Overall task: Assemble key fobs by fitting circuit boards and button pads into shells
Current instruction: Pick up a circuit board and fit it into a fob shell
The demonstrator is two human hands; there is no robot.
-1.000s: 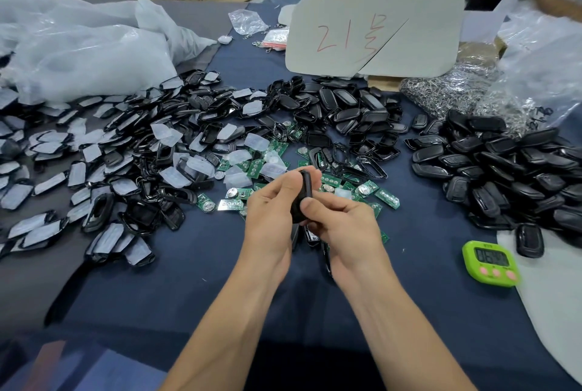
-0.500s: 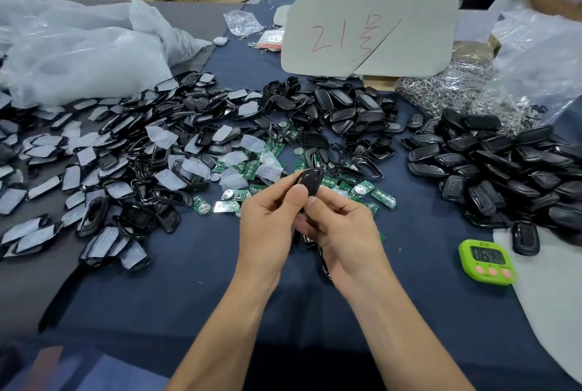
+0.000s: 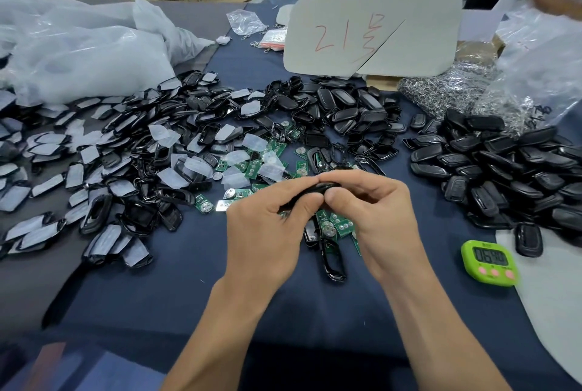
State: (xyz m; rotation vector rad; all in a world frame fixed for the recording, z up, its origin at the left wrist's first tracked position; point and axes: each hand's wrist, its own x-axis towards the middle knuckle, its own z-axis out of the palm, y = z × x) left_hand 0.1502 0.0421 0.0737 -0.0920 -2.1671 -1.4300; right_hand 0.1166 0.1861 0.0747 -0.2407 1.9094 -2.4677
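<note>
Head view: a black key fob (image 3: 318, 190) is pinched sideways between left hand (image 3: 267, 227) and right hand (image 3: 374, 205), equally near.

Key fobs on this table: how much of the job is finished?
Done, apparently: a heap of closed fobs on the right. In hand: the left hand and right hand pinch one black fob together. To do: many open shells and loose green circuit boards lie unassembled, so plenty remains.

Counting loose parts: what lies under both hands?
Below the left hand and right hand, which hold a key fob, green circuit boards and a black shell show; anything beneath the palms is covered.
</note>
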